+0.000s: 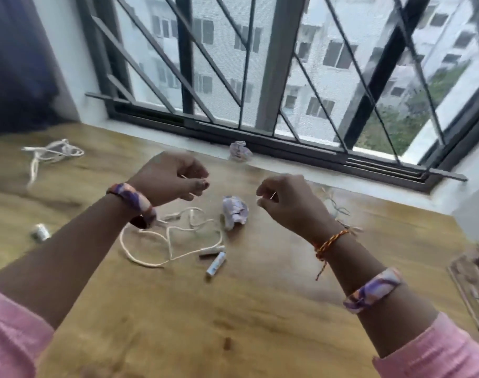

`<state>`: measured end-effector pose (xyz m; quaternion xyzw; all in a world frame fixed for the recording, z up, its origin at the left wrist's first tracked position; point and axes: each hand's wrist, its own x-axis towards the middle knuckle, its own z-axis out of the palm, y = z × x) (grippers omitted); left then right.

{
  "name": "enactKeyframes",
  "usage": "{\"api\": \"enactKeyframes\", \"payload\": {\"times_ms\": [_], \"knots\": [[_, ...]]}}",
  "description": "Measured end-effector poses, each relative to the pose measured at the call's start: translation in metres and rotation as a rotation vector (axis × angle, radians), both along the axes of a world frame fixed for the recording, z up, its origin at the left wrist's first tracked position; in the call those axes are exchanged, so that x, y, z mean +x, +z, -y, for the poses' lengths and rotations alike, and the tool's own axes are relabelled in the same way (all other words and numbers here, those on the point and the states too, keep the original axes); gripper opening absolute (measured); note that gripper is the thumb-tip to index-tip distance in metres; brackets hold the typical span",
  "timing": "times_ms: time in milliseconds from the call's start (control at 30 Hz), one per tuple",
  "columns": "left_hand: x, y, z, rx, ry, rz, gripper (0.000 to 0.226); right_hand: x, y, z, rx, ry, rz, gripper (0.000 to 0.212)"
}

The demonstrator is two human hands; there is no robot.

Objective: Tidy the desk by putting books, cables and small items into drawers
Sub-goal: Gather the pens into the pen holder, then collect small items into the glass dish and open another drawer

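Both my hands hover above the wooden desk (260,309) with fingers curled. My left hand (170,177) pinches a thin pale strand (190,177) at its fingertips. My right hand (282,197) pinches a short pale sliver (272,196), seemingly the same strand; its middle is too fine to see. Below them lie a looped white cable (167,241), a crumpled paper ball (234,214), a white tube-like item (216,264) and a dark stick (209,253). A second white cable (52,154) lies at the far left.
A small silvery cylinder (40,233) sits near the left edge. Another paper ball (241,151) rests by the window sill. Thin coloured wires (337,207) lie right of my right hand. A flat tray-like case (472,290) is at the right edge. A barred window runs behind.
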<state>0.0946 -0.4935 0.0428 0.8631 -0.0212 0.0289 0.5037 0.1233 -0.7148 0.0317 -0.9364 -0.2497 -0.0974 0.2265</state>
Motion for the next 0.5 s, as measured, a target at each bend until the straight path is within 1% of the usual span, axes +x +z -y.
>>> {"api": "enactKeyframes", "payload": {"times_ms": [100, 233, 333, 433, 500], "knots": [[-0.018, -0.012, -0.060, 0.012, 0.091, -0.040, 0.010, -0.004, -0.010, -0.058, -0.015, 0.096, -0.035, 0.016], [-0.041, -0.036, -0.126, 0.037, 0.183, -0.092, 0.011, -0.017, -0.025, -0.128, -0.001, 0.165, -0.086, 0.016], [-0.055, -0.054, -0.162, 0.071, 0.240, -0.122, 0.010, -0.027, -0.042, -0.160, -0.026, 0.156, -0.057, 0.017], [-0.069, -0.074, -0.194, 0.203, 0.333, -0.088, 0.009, -0.041, -0.064, -0.185, -0.027, 0.168, 0.000, 0.019], [-0.081, -0.085, -0.206, 0.266, 0.390, -0.049, 0.012, -0.052, -0.081, -0.199, -0.030, 0.222, 0.055, 0.020]]}}
